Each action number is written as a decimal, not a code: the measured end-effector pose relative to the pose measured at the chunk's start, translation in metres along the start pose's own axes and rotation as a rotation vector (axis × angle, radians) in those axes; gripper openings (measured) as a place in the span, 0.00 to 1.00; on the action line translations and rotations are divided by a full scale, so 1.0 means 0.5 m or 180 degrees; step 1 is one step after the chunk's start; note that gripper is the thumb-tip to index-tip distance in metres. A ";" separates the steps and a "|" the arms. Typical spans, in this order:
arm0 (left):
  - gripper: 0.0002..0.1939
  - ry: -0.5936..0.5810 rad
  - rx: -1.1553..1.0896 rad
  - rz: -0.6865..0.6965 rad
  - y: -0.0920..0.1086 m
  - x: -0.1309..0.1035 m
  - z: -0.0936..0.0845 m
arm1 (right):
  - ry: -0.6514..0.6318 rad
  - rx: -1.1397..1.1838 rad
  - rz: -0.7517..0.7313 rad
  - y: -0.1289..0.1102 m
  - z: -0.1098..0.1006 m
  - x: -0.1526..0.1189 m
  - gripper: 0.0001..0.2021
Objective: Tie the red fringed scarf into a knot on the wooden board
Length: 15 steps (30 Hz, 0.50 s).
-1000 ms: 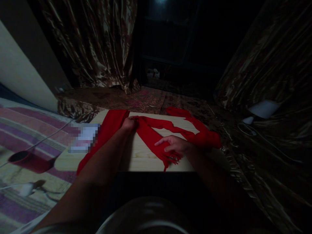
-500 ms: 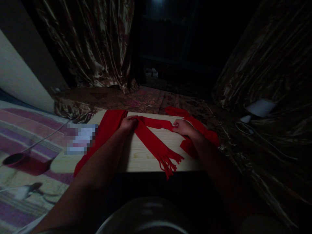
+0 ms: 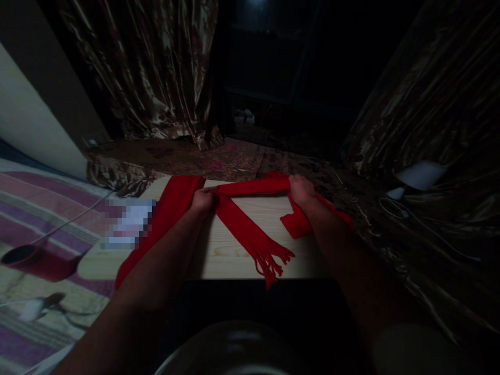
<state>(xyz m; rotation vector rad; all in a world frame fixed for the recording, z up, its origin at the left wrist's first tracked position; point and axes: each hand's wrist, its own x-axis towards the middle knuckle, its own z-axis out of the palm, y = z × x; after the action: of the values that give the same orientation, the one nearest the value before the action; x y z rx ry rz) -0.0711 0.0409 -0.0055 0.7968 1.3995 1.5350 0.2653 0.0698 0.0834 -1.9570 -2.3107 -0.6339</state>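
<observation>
Red scarf (image 3: 244, 224), fringed, loosely spread

From the wearer's head, above and behind the fingers (image 3: 296, 183), the one camera faced forward and down, near enough to take in both forearms (image 3: 156, 268) whole, with the curtains (image 3: 172, 78) well beyond the fingertips.

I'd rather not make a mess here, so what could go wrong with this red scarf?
The fringe of the red scarf hangs over the wooden tabletop's near edge, so it might catch on something. The left hand pinches where two strips meet, so a pull from the right hand could bunch or twist them.
</observation>
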 end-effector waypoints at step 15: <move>0.28 -0.0027 0.0240 -0.0020 -0.005 0.003 -0.004 | -0.0800 0.0479 -0.0209 0.031 0.076 -0.008 0.13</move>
<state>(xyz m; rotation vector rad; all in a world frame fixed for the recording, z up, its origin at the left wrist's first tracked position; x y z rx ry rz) -0.0731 0.0413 -0.0085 0.8430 1.4595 1.4797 0.2896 0.0805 0.0516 -1.9996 -2.4883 -0.2182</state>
